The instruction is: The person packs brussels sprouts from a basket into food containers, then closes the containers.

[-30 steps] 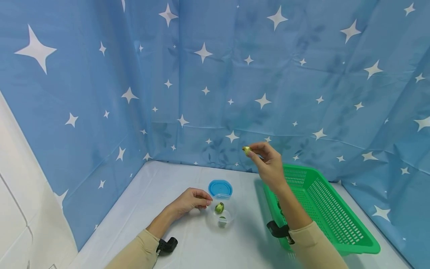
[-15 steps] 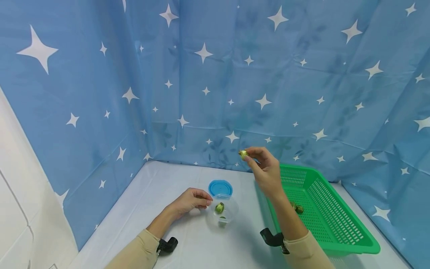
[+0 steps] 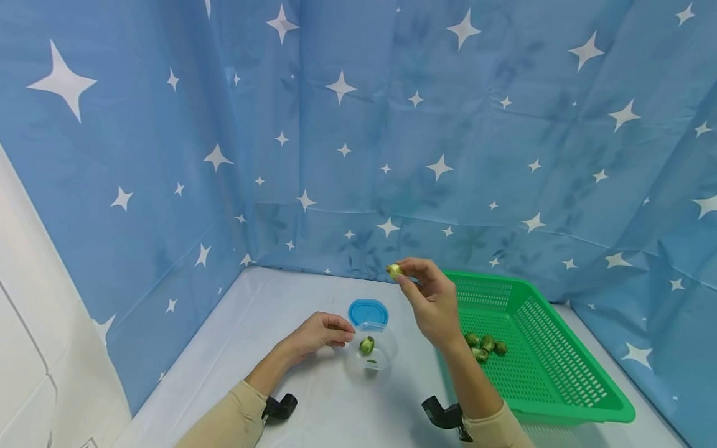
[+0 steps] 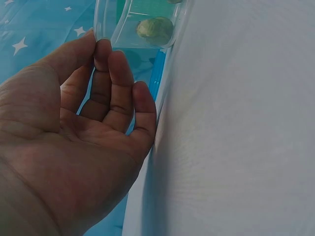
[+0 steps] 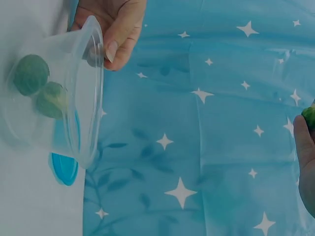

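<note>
My left hand (image 3: 320, 330) pinches the rim of a round clear plastic tub (image 3: 388, 356) standing on the white table. Thumb and fingertips meet at that rim in the left wrist view, the other fingers loosely bent. Two Brussels sprouts (image 5: 31, 74) lie at the bottom of the tub in the right wrist view. Raised above and behind the tub, to its right, my right hand (image 3: 435, 306) holds another Brussels sprout (image 3: 394, 270) between thumb and fingertips. Only part of this hand and its sprout (image 5: 309, 117) shows at the right wrist view's edge.
A blue round lid (image 3: 368, 311) lies flat just behind the tub. To the right stands a green perforated basket (image 3: 582, 367) with several Brussels sprouts (image 3: 487, 343) in it, partly behind my right forearm. A blue starry curtain (image 3: 358, 124) encloses the back and sides.
My right hand has moved left and down with its Brussels sprout, toward the tub, uncovering the sprouts in the basket. My left hand and the tub have stayed in place.
</note>
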### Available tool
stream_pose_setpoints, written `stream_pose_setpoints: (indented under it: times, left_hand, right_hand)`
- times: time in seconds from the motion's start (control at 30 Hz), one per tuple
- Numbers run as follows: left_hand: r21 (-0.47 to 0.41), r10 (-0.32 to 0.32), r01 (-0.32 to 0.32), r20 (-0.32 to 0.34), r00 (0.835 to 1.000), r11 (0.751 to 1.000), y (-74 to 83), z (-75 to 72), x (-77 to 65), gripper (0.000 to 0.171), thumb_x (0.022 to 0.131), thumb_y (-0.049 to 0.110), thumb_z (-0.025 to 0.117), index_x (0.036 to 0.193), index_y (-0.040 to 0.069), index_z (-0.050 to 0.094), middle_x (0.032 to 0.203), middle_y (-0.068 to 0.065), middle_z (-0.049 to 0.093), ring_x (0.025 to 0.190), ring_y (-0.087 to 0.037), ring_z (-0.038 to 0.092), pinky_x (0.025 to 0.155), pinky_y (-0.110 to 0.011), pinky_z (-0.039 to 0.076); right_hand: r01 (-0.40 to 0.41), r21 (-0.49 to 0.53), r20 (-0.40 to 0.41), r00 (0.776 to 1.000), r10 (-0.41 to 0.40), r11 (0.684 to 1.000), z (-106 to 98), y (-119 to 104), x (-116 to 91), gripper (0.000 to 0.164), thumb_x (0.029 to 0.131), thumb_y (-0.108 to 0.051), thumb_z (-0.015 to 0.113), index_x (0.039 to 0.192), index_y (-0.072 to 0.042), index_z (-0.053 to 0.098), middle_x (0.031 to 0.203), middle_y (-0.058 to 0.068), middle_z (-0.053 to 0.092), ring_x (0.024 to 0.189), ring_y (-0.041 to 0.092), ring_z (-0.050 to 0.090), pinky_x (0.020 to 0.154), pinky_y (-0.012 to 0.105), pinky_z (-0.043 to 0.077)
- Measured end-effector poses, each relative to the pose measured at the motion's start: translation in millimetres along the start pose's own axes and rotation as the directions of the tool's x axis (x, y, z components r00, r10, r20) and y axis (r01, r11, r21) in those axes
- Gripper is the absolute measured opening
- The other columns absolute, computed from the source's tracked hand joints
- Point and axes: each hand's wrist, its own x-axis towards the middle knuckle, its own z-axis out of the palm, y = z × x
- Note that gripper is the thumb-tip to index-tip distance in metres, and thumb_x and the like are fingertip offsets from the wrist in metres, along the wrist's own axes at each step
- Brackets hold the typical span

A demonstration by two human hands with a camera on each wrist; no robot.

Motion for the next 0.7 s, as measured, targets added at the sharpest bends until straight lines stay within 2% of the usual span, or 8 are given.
stream_pose_setpoints:
  times: [0.2,0.53,0.7]
  left_hand:
    - [-0.004,-0.004,0.004,-0.003,1.000,1.000,-0.6,-1.0,0.0,0.034,0.095,0.023,0.077,0.116,-0.004,0.074,0.100,0.001,0.077,0.087,-0.012,0.069,0.080,-0.033,0.057]
    - [-0.007,0.002,-0.002,0.007,1.000,1.000,-1.3,0.9,0.1,0.035,0.096,0.022,0.076,0.117,-0.006,0.073,0.111,-0.017,0.076,0.087,-0.012,0.069,0.080,-0.032,0.058]
    - [-0.010,-0.005,0.005,0.000,1.000,1.000,-1.2,0.6,0.9,0.036,0.096,0.023,0.077,0.117,-0.006,0.073,0.103,-0.007,0.077,0.086,-0.012,0.068,0.079,-0.032,0.057]
  right_hand:
    - [-0.024,0.001,-0.005,1.000,0.024,1.000,5.2,4.1,-6.0,0.014,0.098,0.010,0.063,0.112,0.008,0.065,0.117,0.025,0.064,0.108,0.014,0.072,0.087,0.023,0.060]
    - [-0.043,0.004,0.008,0.999,0.043,0.999,7.6,13.9,-11.9,0.014,0.097,0.011,0.063,0.111,0.009,0.064,0.115,0.028,0.064,0.107,0.011,0.072,0.087,0.024,0.060]
    - [-0.074,-0.025,0.021,0.997,0.074,0.997,9.5,17.4,-13.4,0.013,0.098,0.008,0.065,0.111,0.006,0.066,0.115,0.024,0.065,0.108,0.011,0.071,0.089,0.025,0.060]
